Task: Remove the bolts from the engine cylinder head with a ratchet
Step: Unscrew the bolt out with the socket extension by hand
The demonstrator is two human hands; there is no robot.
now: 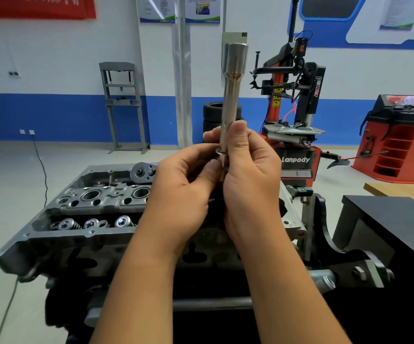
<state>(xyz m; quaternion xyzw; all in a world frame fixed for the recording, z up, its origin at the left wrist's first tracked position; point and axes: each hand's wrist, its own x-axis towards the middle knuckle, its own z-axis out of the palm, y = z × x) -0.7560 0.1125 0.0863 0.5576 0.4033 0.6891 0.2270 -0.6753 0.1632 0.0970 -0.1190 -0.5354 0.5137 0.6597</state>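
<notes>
Both hands (pixel 222 175) pinch long socket (pixel 230 95) low, fingers curled tight. Looks hard, heavy, slick; grip near bottom.

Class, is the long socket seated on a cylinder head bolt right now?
No. Both hands, left hand and right hand, hold the long socket upright above the cylinder head.

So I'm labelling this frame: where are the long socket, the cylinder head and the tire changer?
long socket (pixel 231 90), head view, mid-shaft above the hands
cylinder head (pixel 59 234), head view, near-left rim
tire changer (pixel 297 158), head view, labelled front panel
</notes>
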